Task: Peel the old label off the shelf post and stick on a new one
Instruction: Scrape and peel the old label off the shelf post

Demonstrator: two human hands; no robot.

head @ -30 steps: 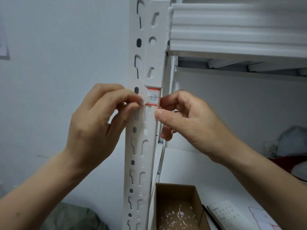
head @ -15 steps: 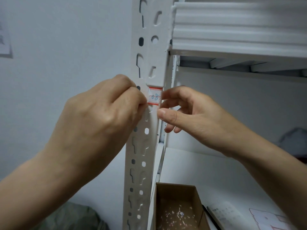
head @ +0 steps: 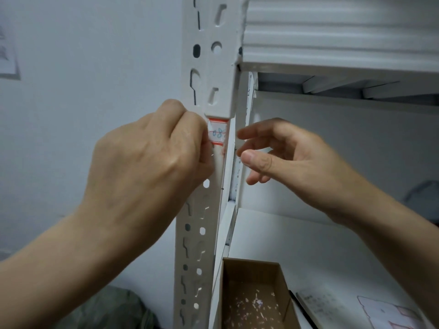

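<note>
A white perforated shelf post (head: pixel 209 67) stands upright in the middle of the view. A small white label (head: pixel 218 133) with red borders and blue handwriting sits on the post's front face, its left edge curled up off the metal. My left hand (head: pixel 147 167) is closed at that left edge, fingertips pinching the label's lifted side. My right hand (head: pixel 285 157) hovers just right of the post with thumb and fingers spread, touching nothing.
A white shelf beam (head: pixel 332 43) crosses above right. Below, an open cardboard box (head: pixel 251 300) holds paper scraps, on the white shelf board (head: pixel 297 245). A label sheet (head: pixel 389 312) and printed sheet (head: pixel 318 305) lie at bottom right. Grey cloth (head: pixel 107 309) lies at bottom left.
My left hand moved up over the label's left side and lifted its edge. My right hand let go of the post's right side and drew slightly away, fingers spreading.
</note>
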